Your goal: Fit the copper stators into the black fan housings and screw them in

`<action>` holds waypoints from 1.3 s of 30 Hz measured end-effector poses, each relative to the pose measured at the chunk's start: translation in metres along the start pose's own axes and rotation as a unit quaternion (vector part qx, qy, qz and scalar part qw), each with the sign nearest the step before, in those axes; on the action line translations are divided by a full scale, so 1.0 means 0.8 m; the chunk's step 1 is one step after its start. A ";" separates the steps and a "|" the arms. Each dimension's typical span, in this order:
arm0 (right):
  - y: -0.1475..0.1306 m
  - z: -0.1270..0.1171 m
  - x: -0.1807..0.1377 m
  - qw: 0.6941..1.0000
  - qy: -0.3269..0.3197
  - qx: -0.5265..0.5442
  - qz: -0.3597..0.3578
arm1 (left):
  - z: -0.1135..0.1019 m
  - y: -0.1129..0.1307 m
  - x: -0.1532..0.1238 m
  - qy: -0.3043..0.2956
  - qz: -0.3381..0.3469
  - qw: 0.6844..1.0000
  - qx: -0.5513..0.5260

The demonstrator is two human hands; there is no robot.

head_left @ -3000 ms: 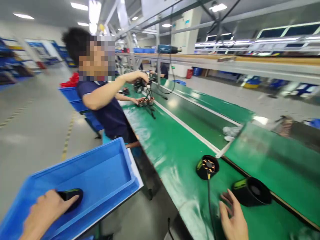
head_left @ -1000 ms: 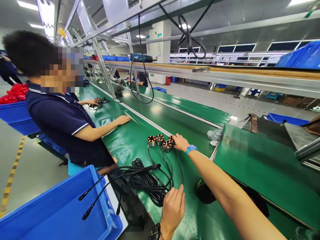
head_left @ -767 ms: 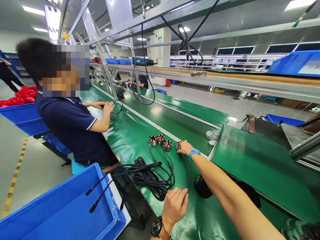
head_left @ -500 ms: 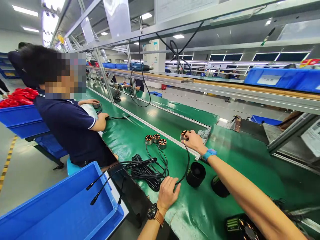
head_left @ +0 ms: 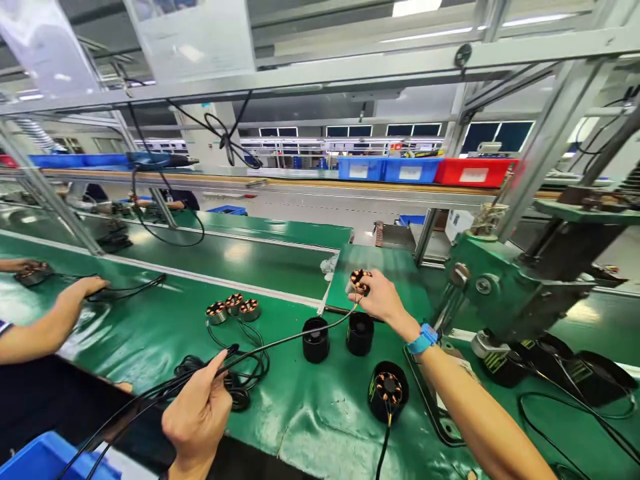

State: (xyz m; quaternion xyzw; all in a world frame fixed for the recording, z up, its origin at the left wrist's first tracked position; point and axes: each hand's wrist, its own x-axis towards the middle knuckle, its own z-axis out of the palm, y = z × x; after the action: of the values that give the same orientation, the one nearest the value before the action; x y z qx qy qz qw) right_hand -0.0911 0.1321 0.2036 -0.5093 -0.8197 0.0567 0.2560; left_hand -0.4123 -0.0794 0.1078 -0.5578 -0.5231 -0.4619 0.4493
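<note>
Copper shows on the stator (head_left: 356,283) I grip with my right hand (head_left: 383,297), over or just beyond (I can't tell which) 2 black cups (head_left: 316,341), its cable (head_left: 285,342) slanting left and nearward to my left hand (head_left: 200,407), which pinches it.

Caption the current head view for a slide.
Right hand holds a round, copper-wound metal stator above a green bench; left hand holds its black cable.

- Bench (head_left: 300,400): glossy green
- Held stator (head_left: 358,283): copper-orange and black, silver-grey around the side
- Cable (head_left: 290,341): plain black
- Cylindrical housings (head_left: 360,338): black (the front one (head_left: 375,400) marked bright green)
- Wristband (head_left: 423,339): bright blue
- White-labelled bins (head_left: 429,172): two blue, one red
- Press (head_left: 487,287): green
</note>
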 end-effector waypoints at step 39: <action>0.063 0.117 -0.064 0.969 -0.219 0.056 -0.096 | 0.228 0.227 -0.104 -0.346 -0.415 0.744 -0.392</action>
State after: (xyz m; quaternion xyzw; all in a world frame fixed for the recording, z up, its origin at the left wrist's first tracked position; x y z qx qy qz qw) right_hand -0.0774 0.1273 0.0869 -0.3884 -0.8963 0.1878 0.1027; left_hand -0.2247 0.0770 -0.0086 -0.5339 -0.5957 -0.5422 -0.2569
